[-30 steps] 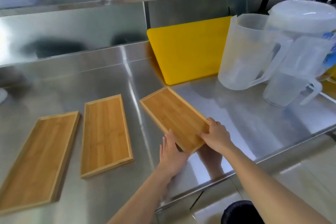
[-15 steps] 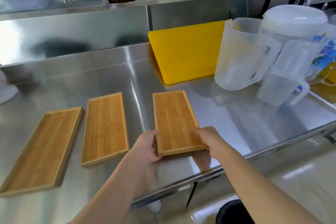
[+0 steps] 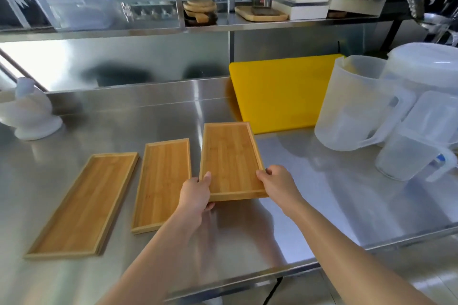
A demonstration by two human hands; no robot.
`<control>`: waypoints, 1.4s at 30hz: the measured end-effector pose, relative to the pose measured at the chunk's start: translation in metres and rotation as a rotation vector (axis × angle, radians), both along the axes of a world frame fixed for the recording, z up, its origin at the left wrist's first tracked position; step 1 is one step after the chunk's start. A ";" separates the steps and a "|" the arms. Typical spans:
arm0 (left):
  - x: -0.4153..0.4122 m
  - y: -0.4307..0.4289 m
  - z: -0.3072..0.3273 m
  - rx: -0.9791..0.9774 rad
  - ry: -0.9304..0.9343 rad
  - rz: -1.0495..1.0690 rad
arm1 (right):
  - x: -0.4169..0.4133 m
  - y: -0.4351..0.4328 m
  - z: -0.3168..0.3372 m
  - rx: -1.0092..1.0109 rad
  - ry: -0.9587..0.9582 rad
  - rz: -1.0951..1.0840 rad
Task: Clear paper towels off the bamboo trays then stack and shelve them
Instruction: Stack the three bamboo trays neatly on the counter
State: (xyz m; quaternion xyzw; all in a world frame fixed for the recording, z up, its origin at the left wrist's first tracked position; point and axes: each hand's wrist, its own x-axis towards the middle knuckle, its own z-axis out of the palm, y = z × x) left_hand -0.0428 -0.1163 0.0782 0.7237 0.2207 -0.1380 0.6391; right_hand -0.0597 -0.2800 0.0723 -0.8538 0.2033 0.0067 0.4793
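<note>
Three rectangular bamboo trays are on the steel counter, with no paper towels on them. The right tray is raised off the counter at its near end and held on both sides: my left hand grips its near left corner, my right hand its near right corner. Its left edge overlaps the middle tray, which lies flat. The left tray lies flat further left, angled a little. A steel shelf runs above the counter's back.
A yellow cutting board leans at the back right. Two clear plastic pitchers and a lidded white container stand at the right. A white funnel-like object sits far left. The shelf carries wooden boards, boxes and a plastic tub.
The right tray has been turned from a slant to lie parallel with the others, lifted at its near end and shifted left toward the middle tray. My left hand moved from beside it onto its corner.
</note>
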 end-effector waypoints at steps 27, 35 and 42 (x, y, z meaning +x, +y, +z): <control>0.013 0.155 -0.077 0.442 -0.141 0.124 | 0.044 0.146 -0.076 -0.437 -0.028 0.433; 0.010 0.160 -0.086 0.532 -0.158 0.053 | 0.043 0.143 -0.080 -0.626 -0.064 0.479; -0.008 0.179 -0.079 0.447 -0.276 -0.293 | 0.030 0.131 -0.089 -0.291 -0.128 0.531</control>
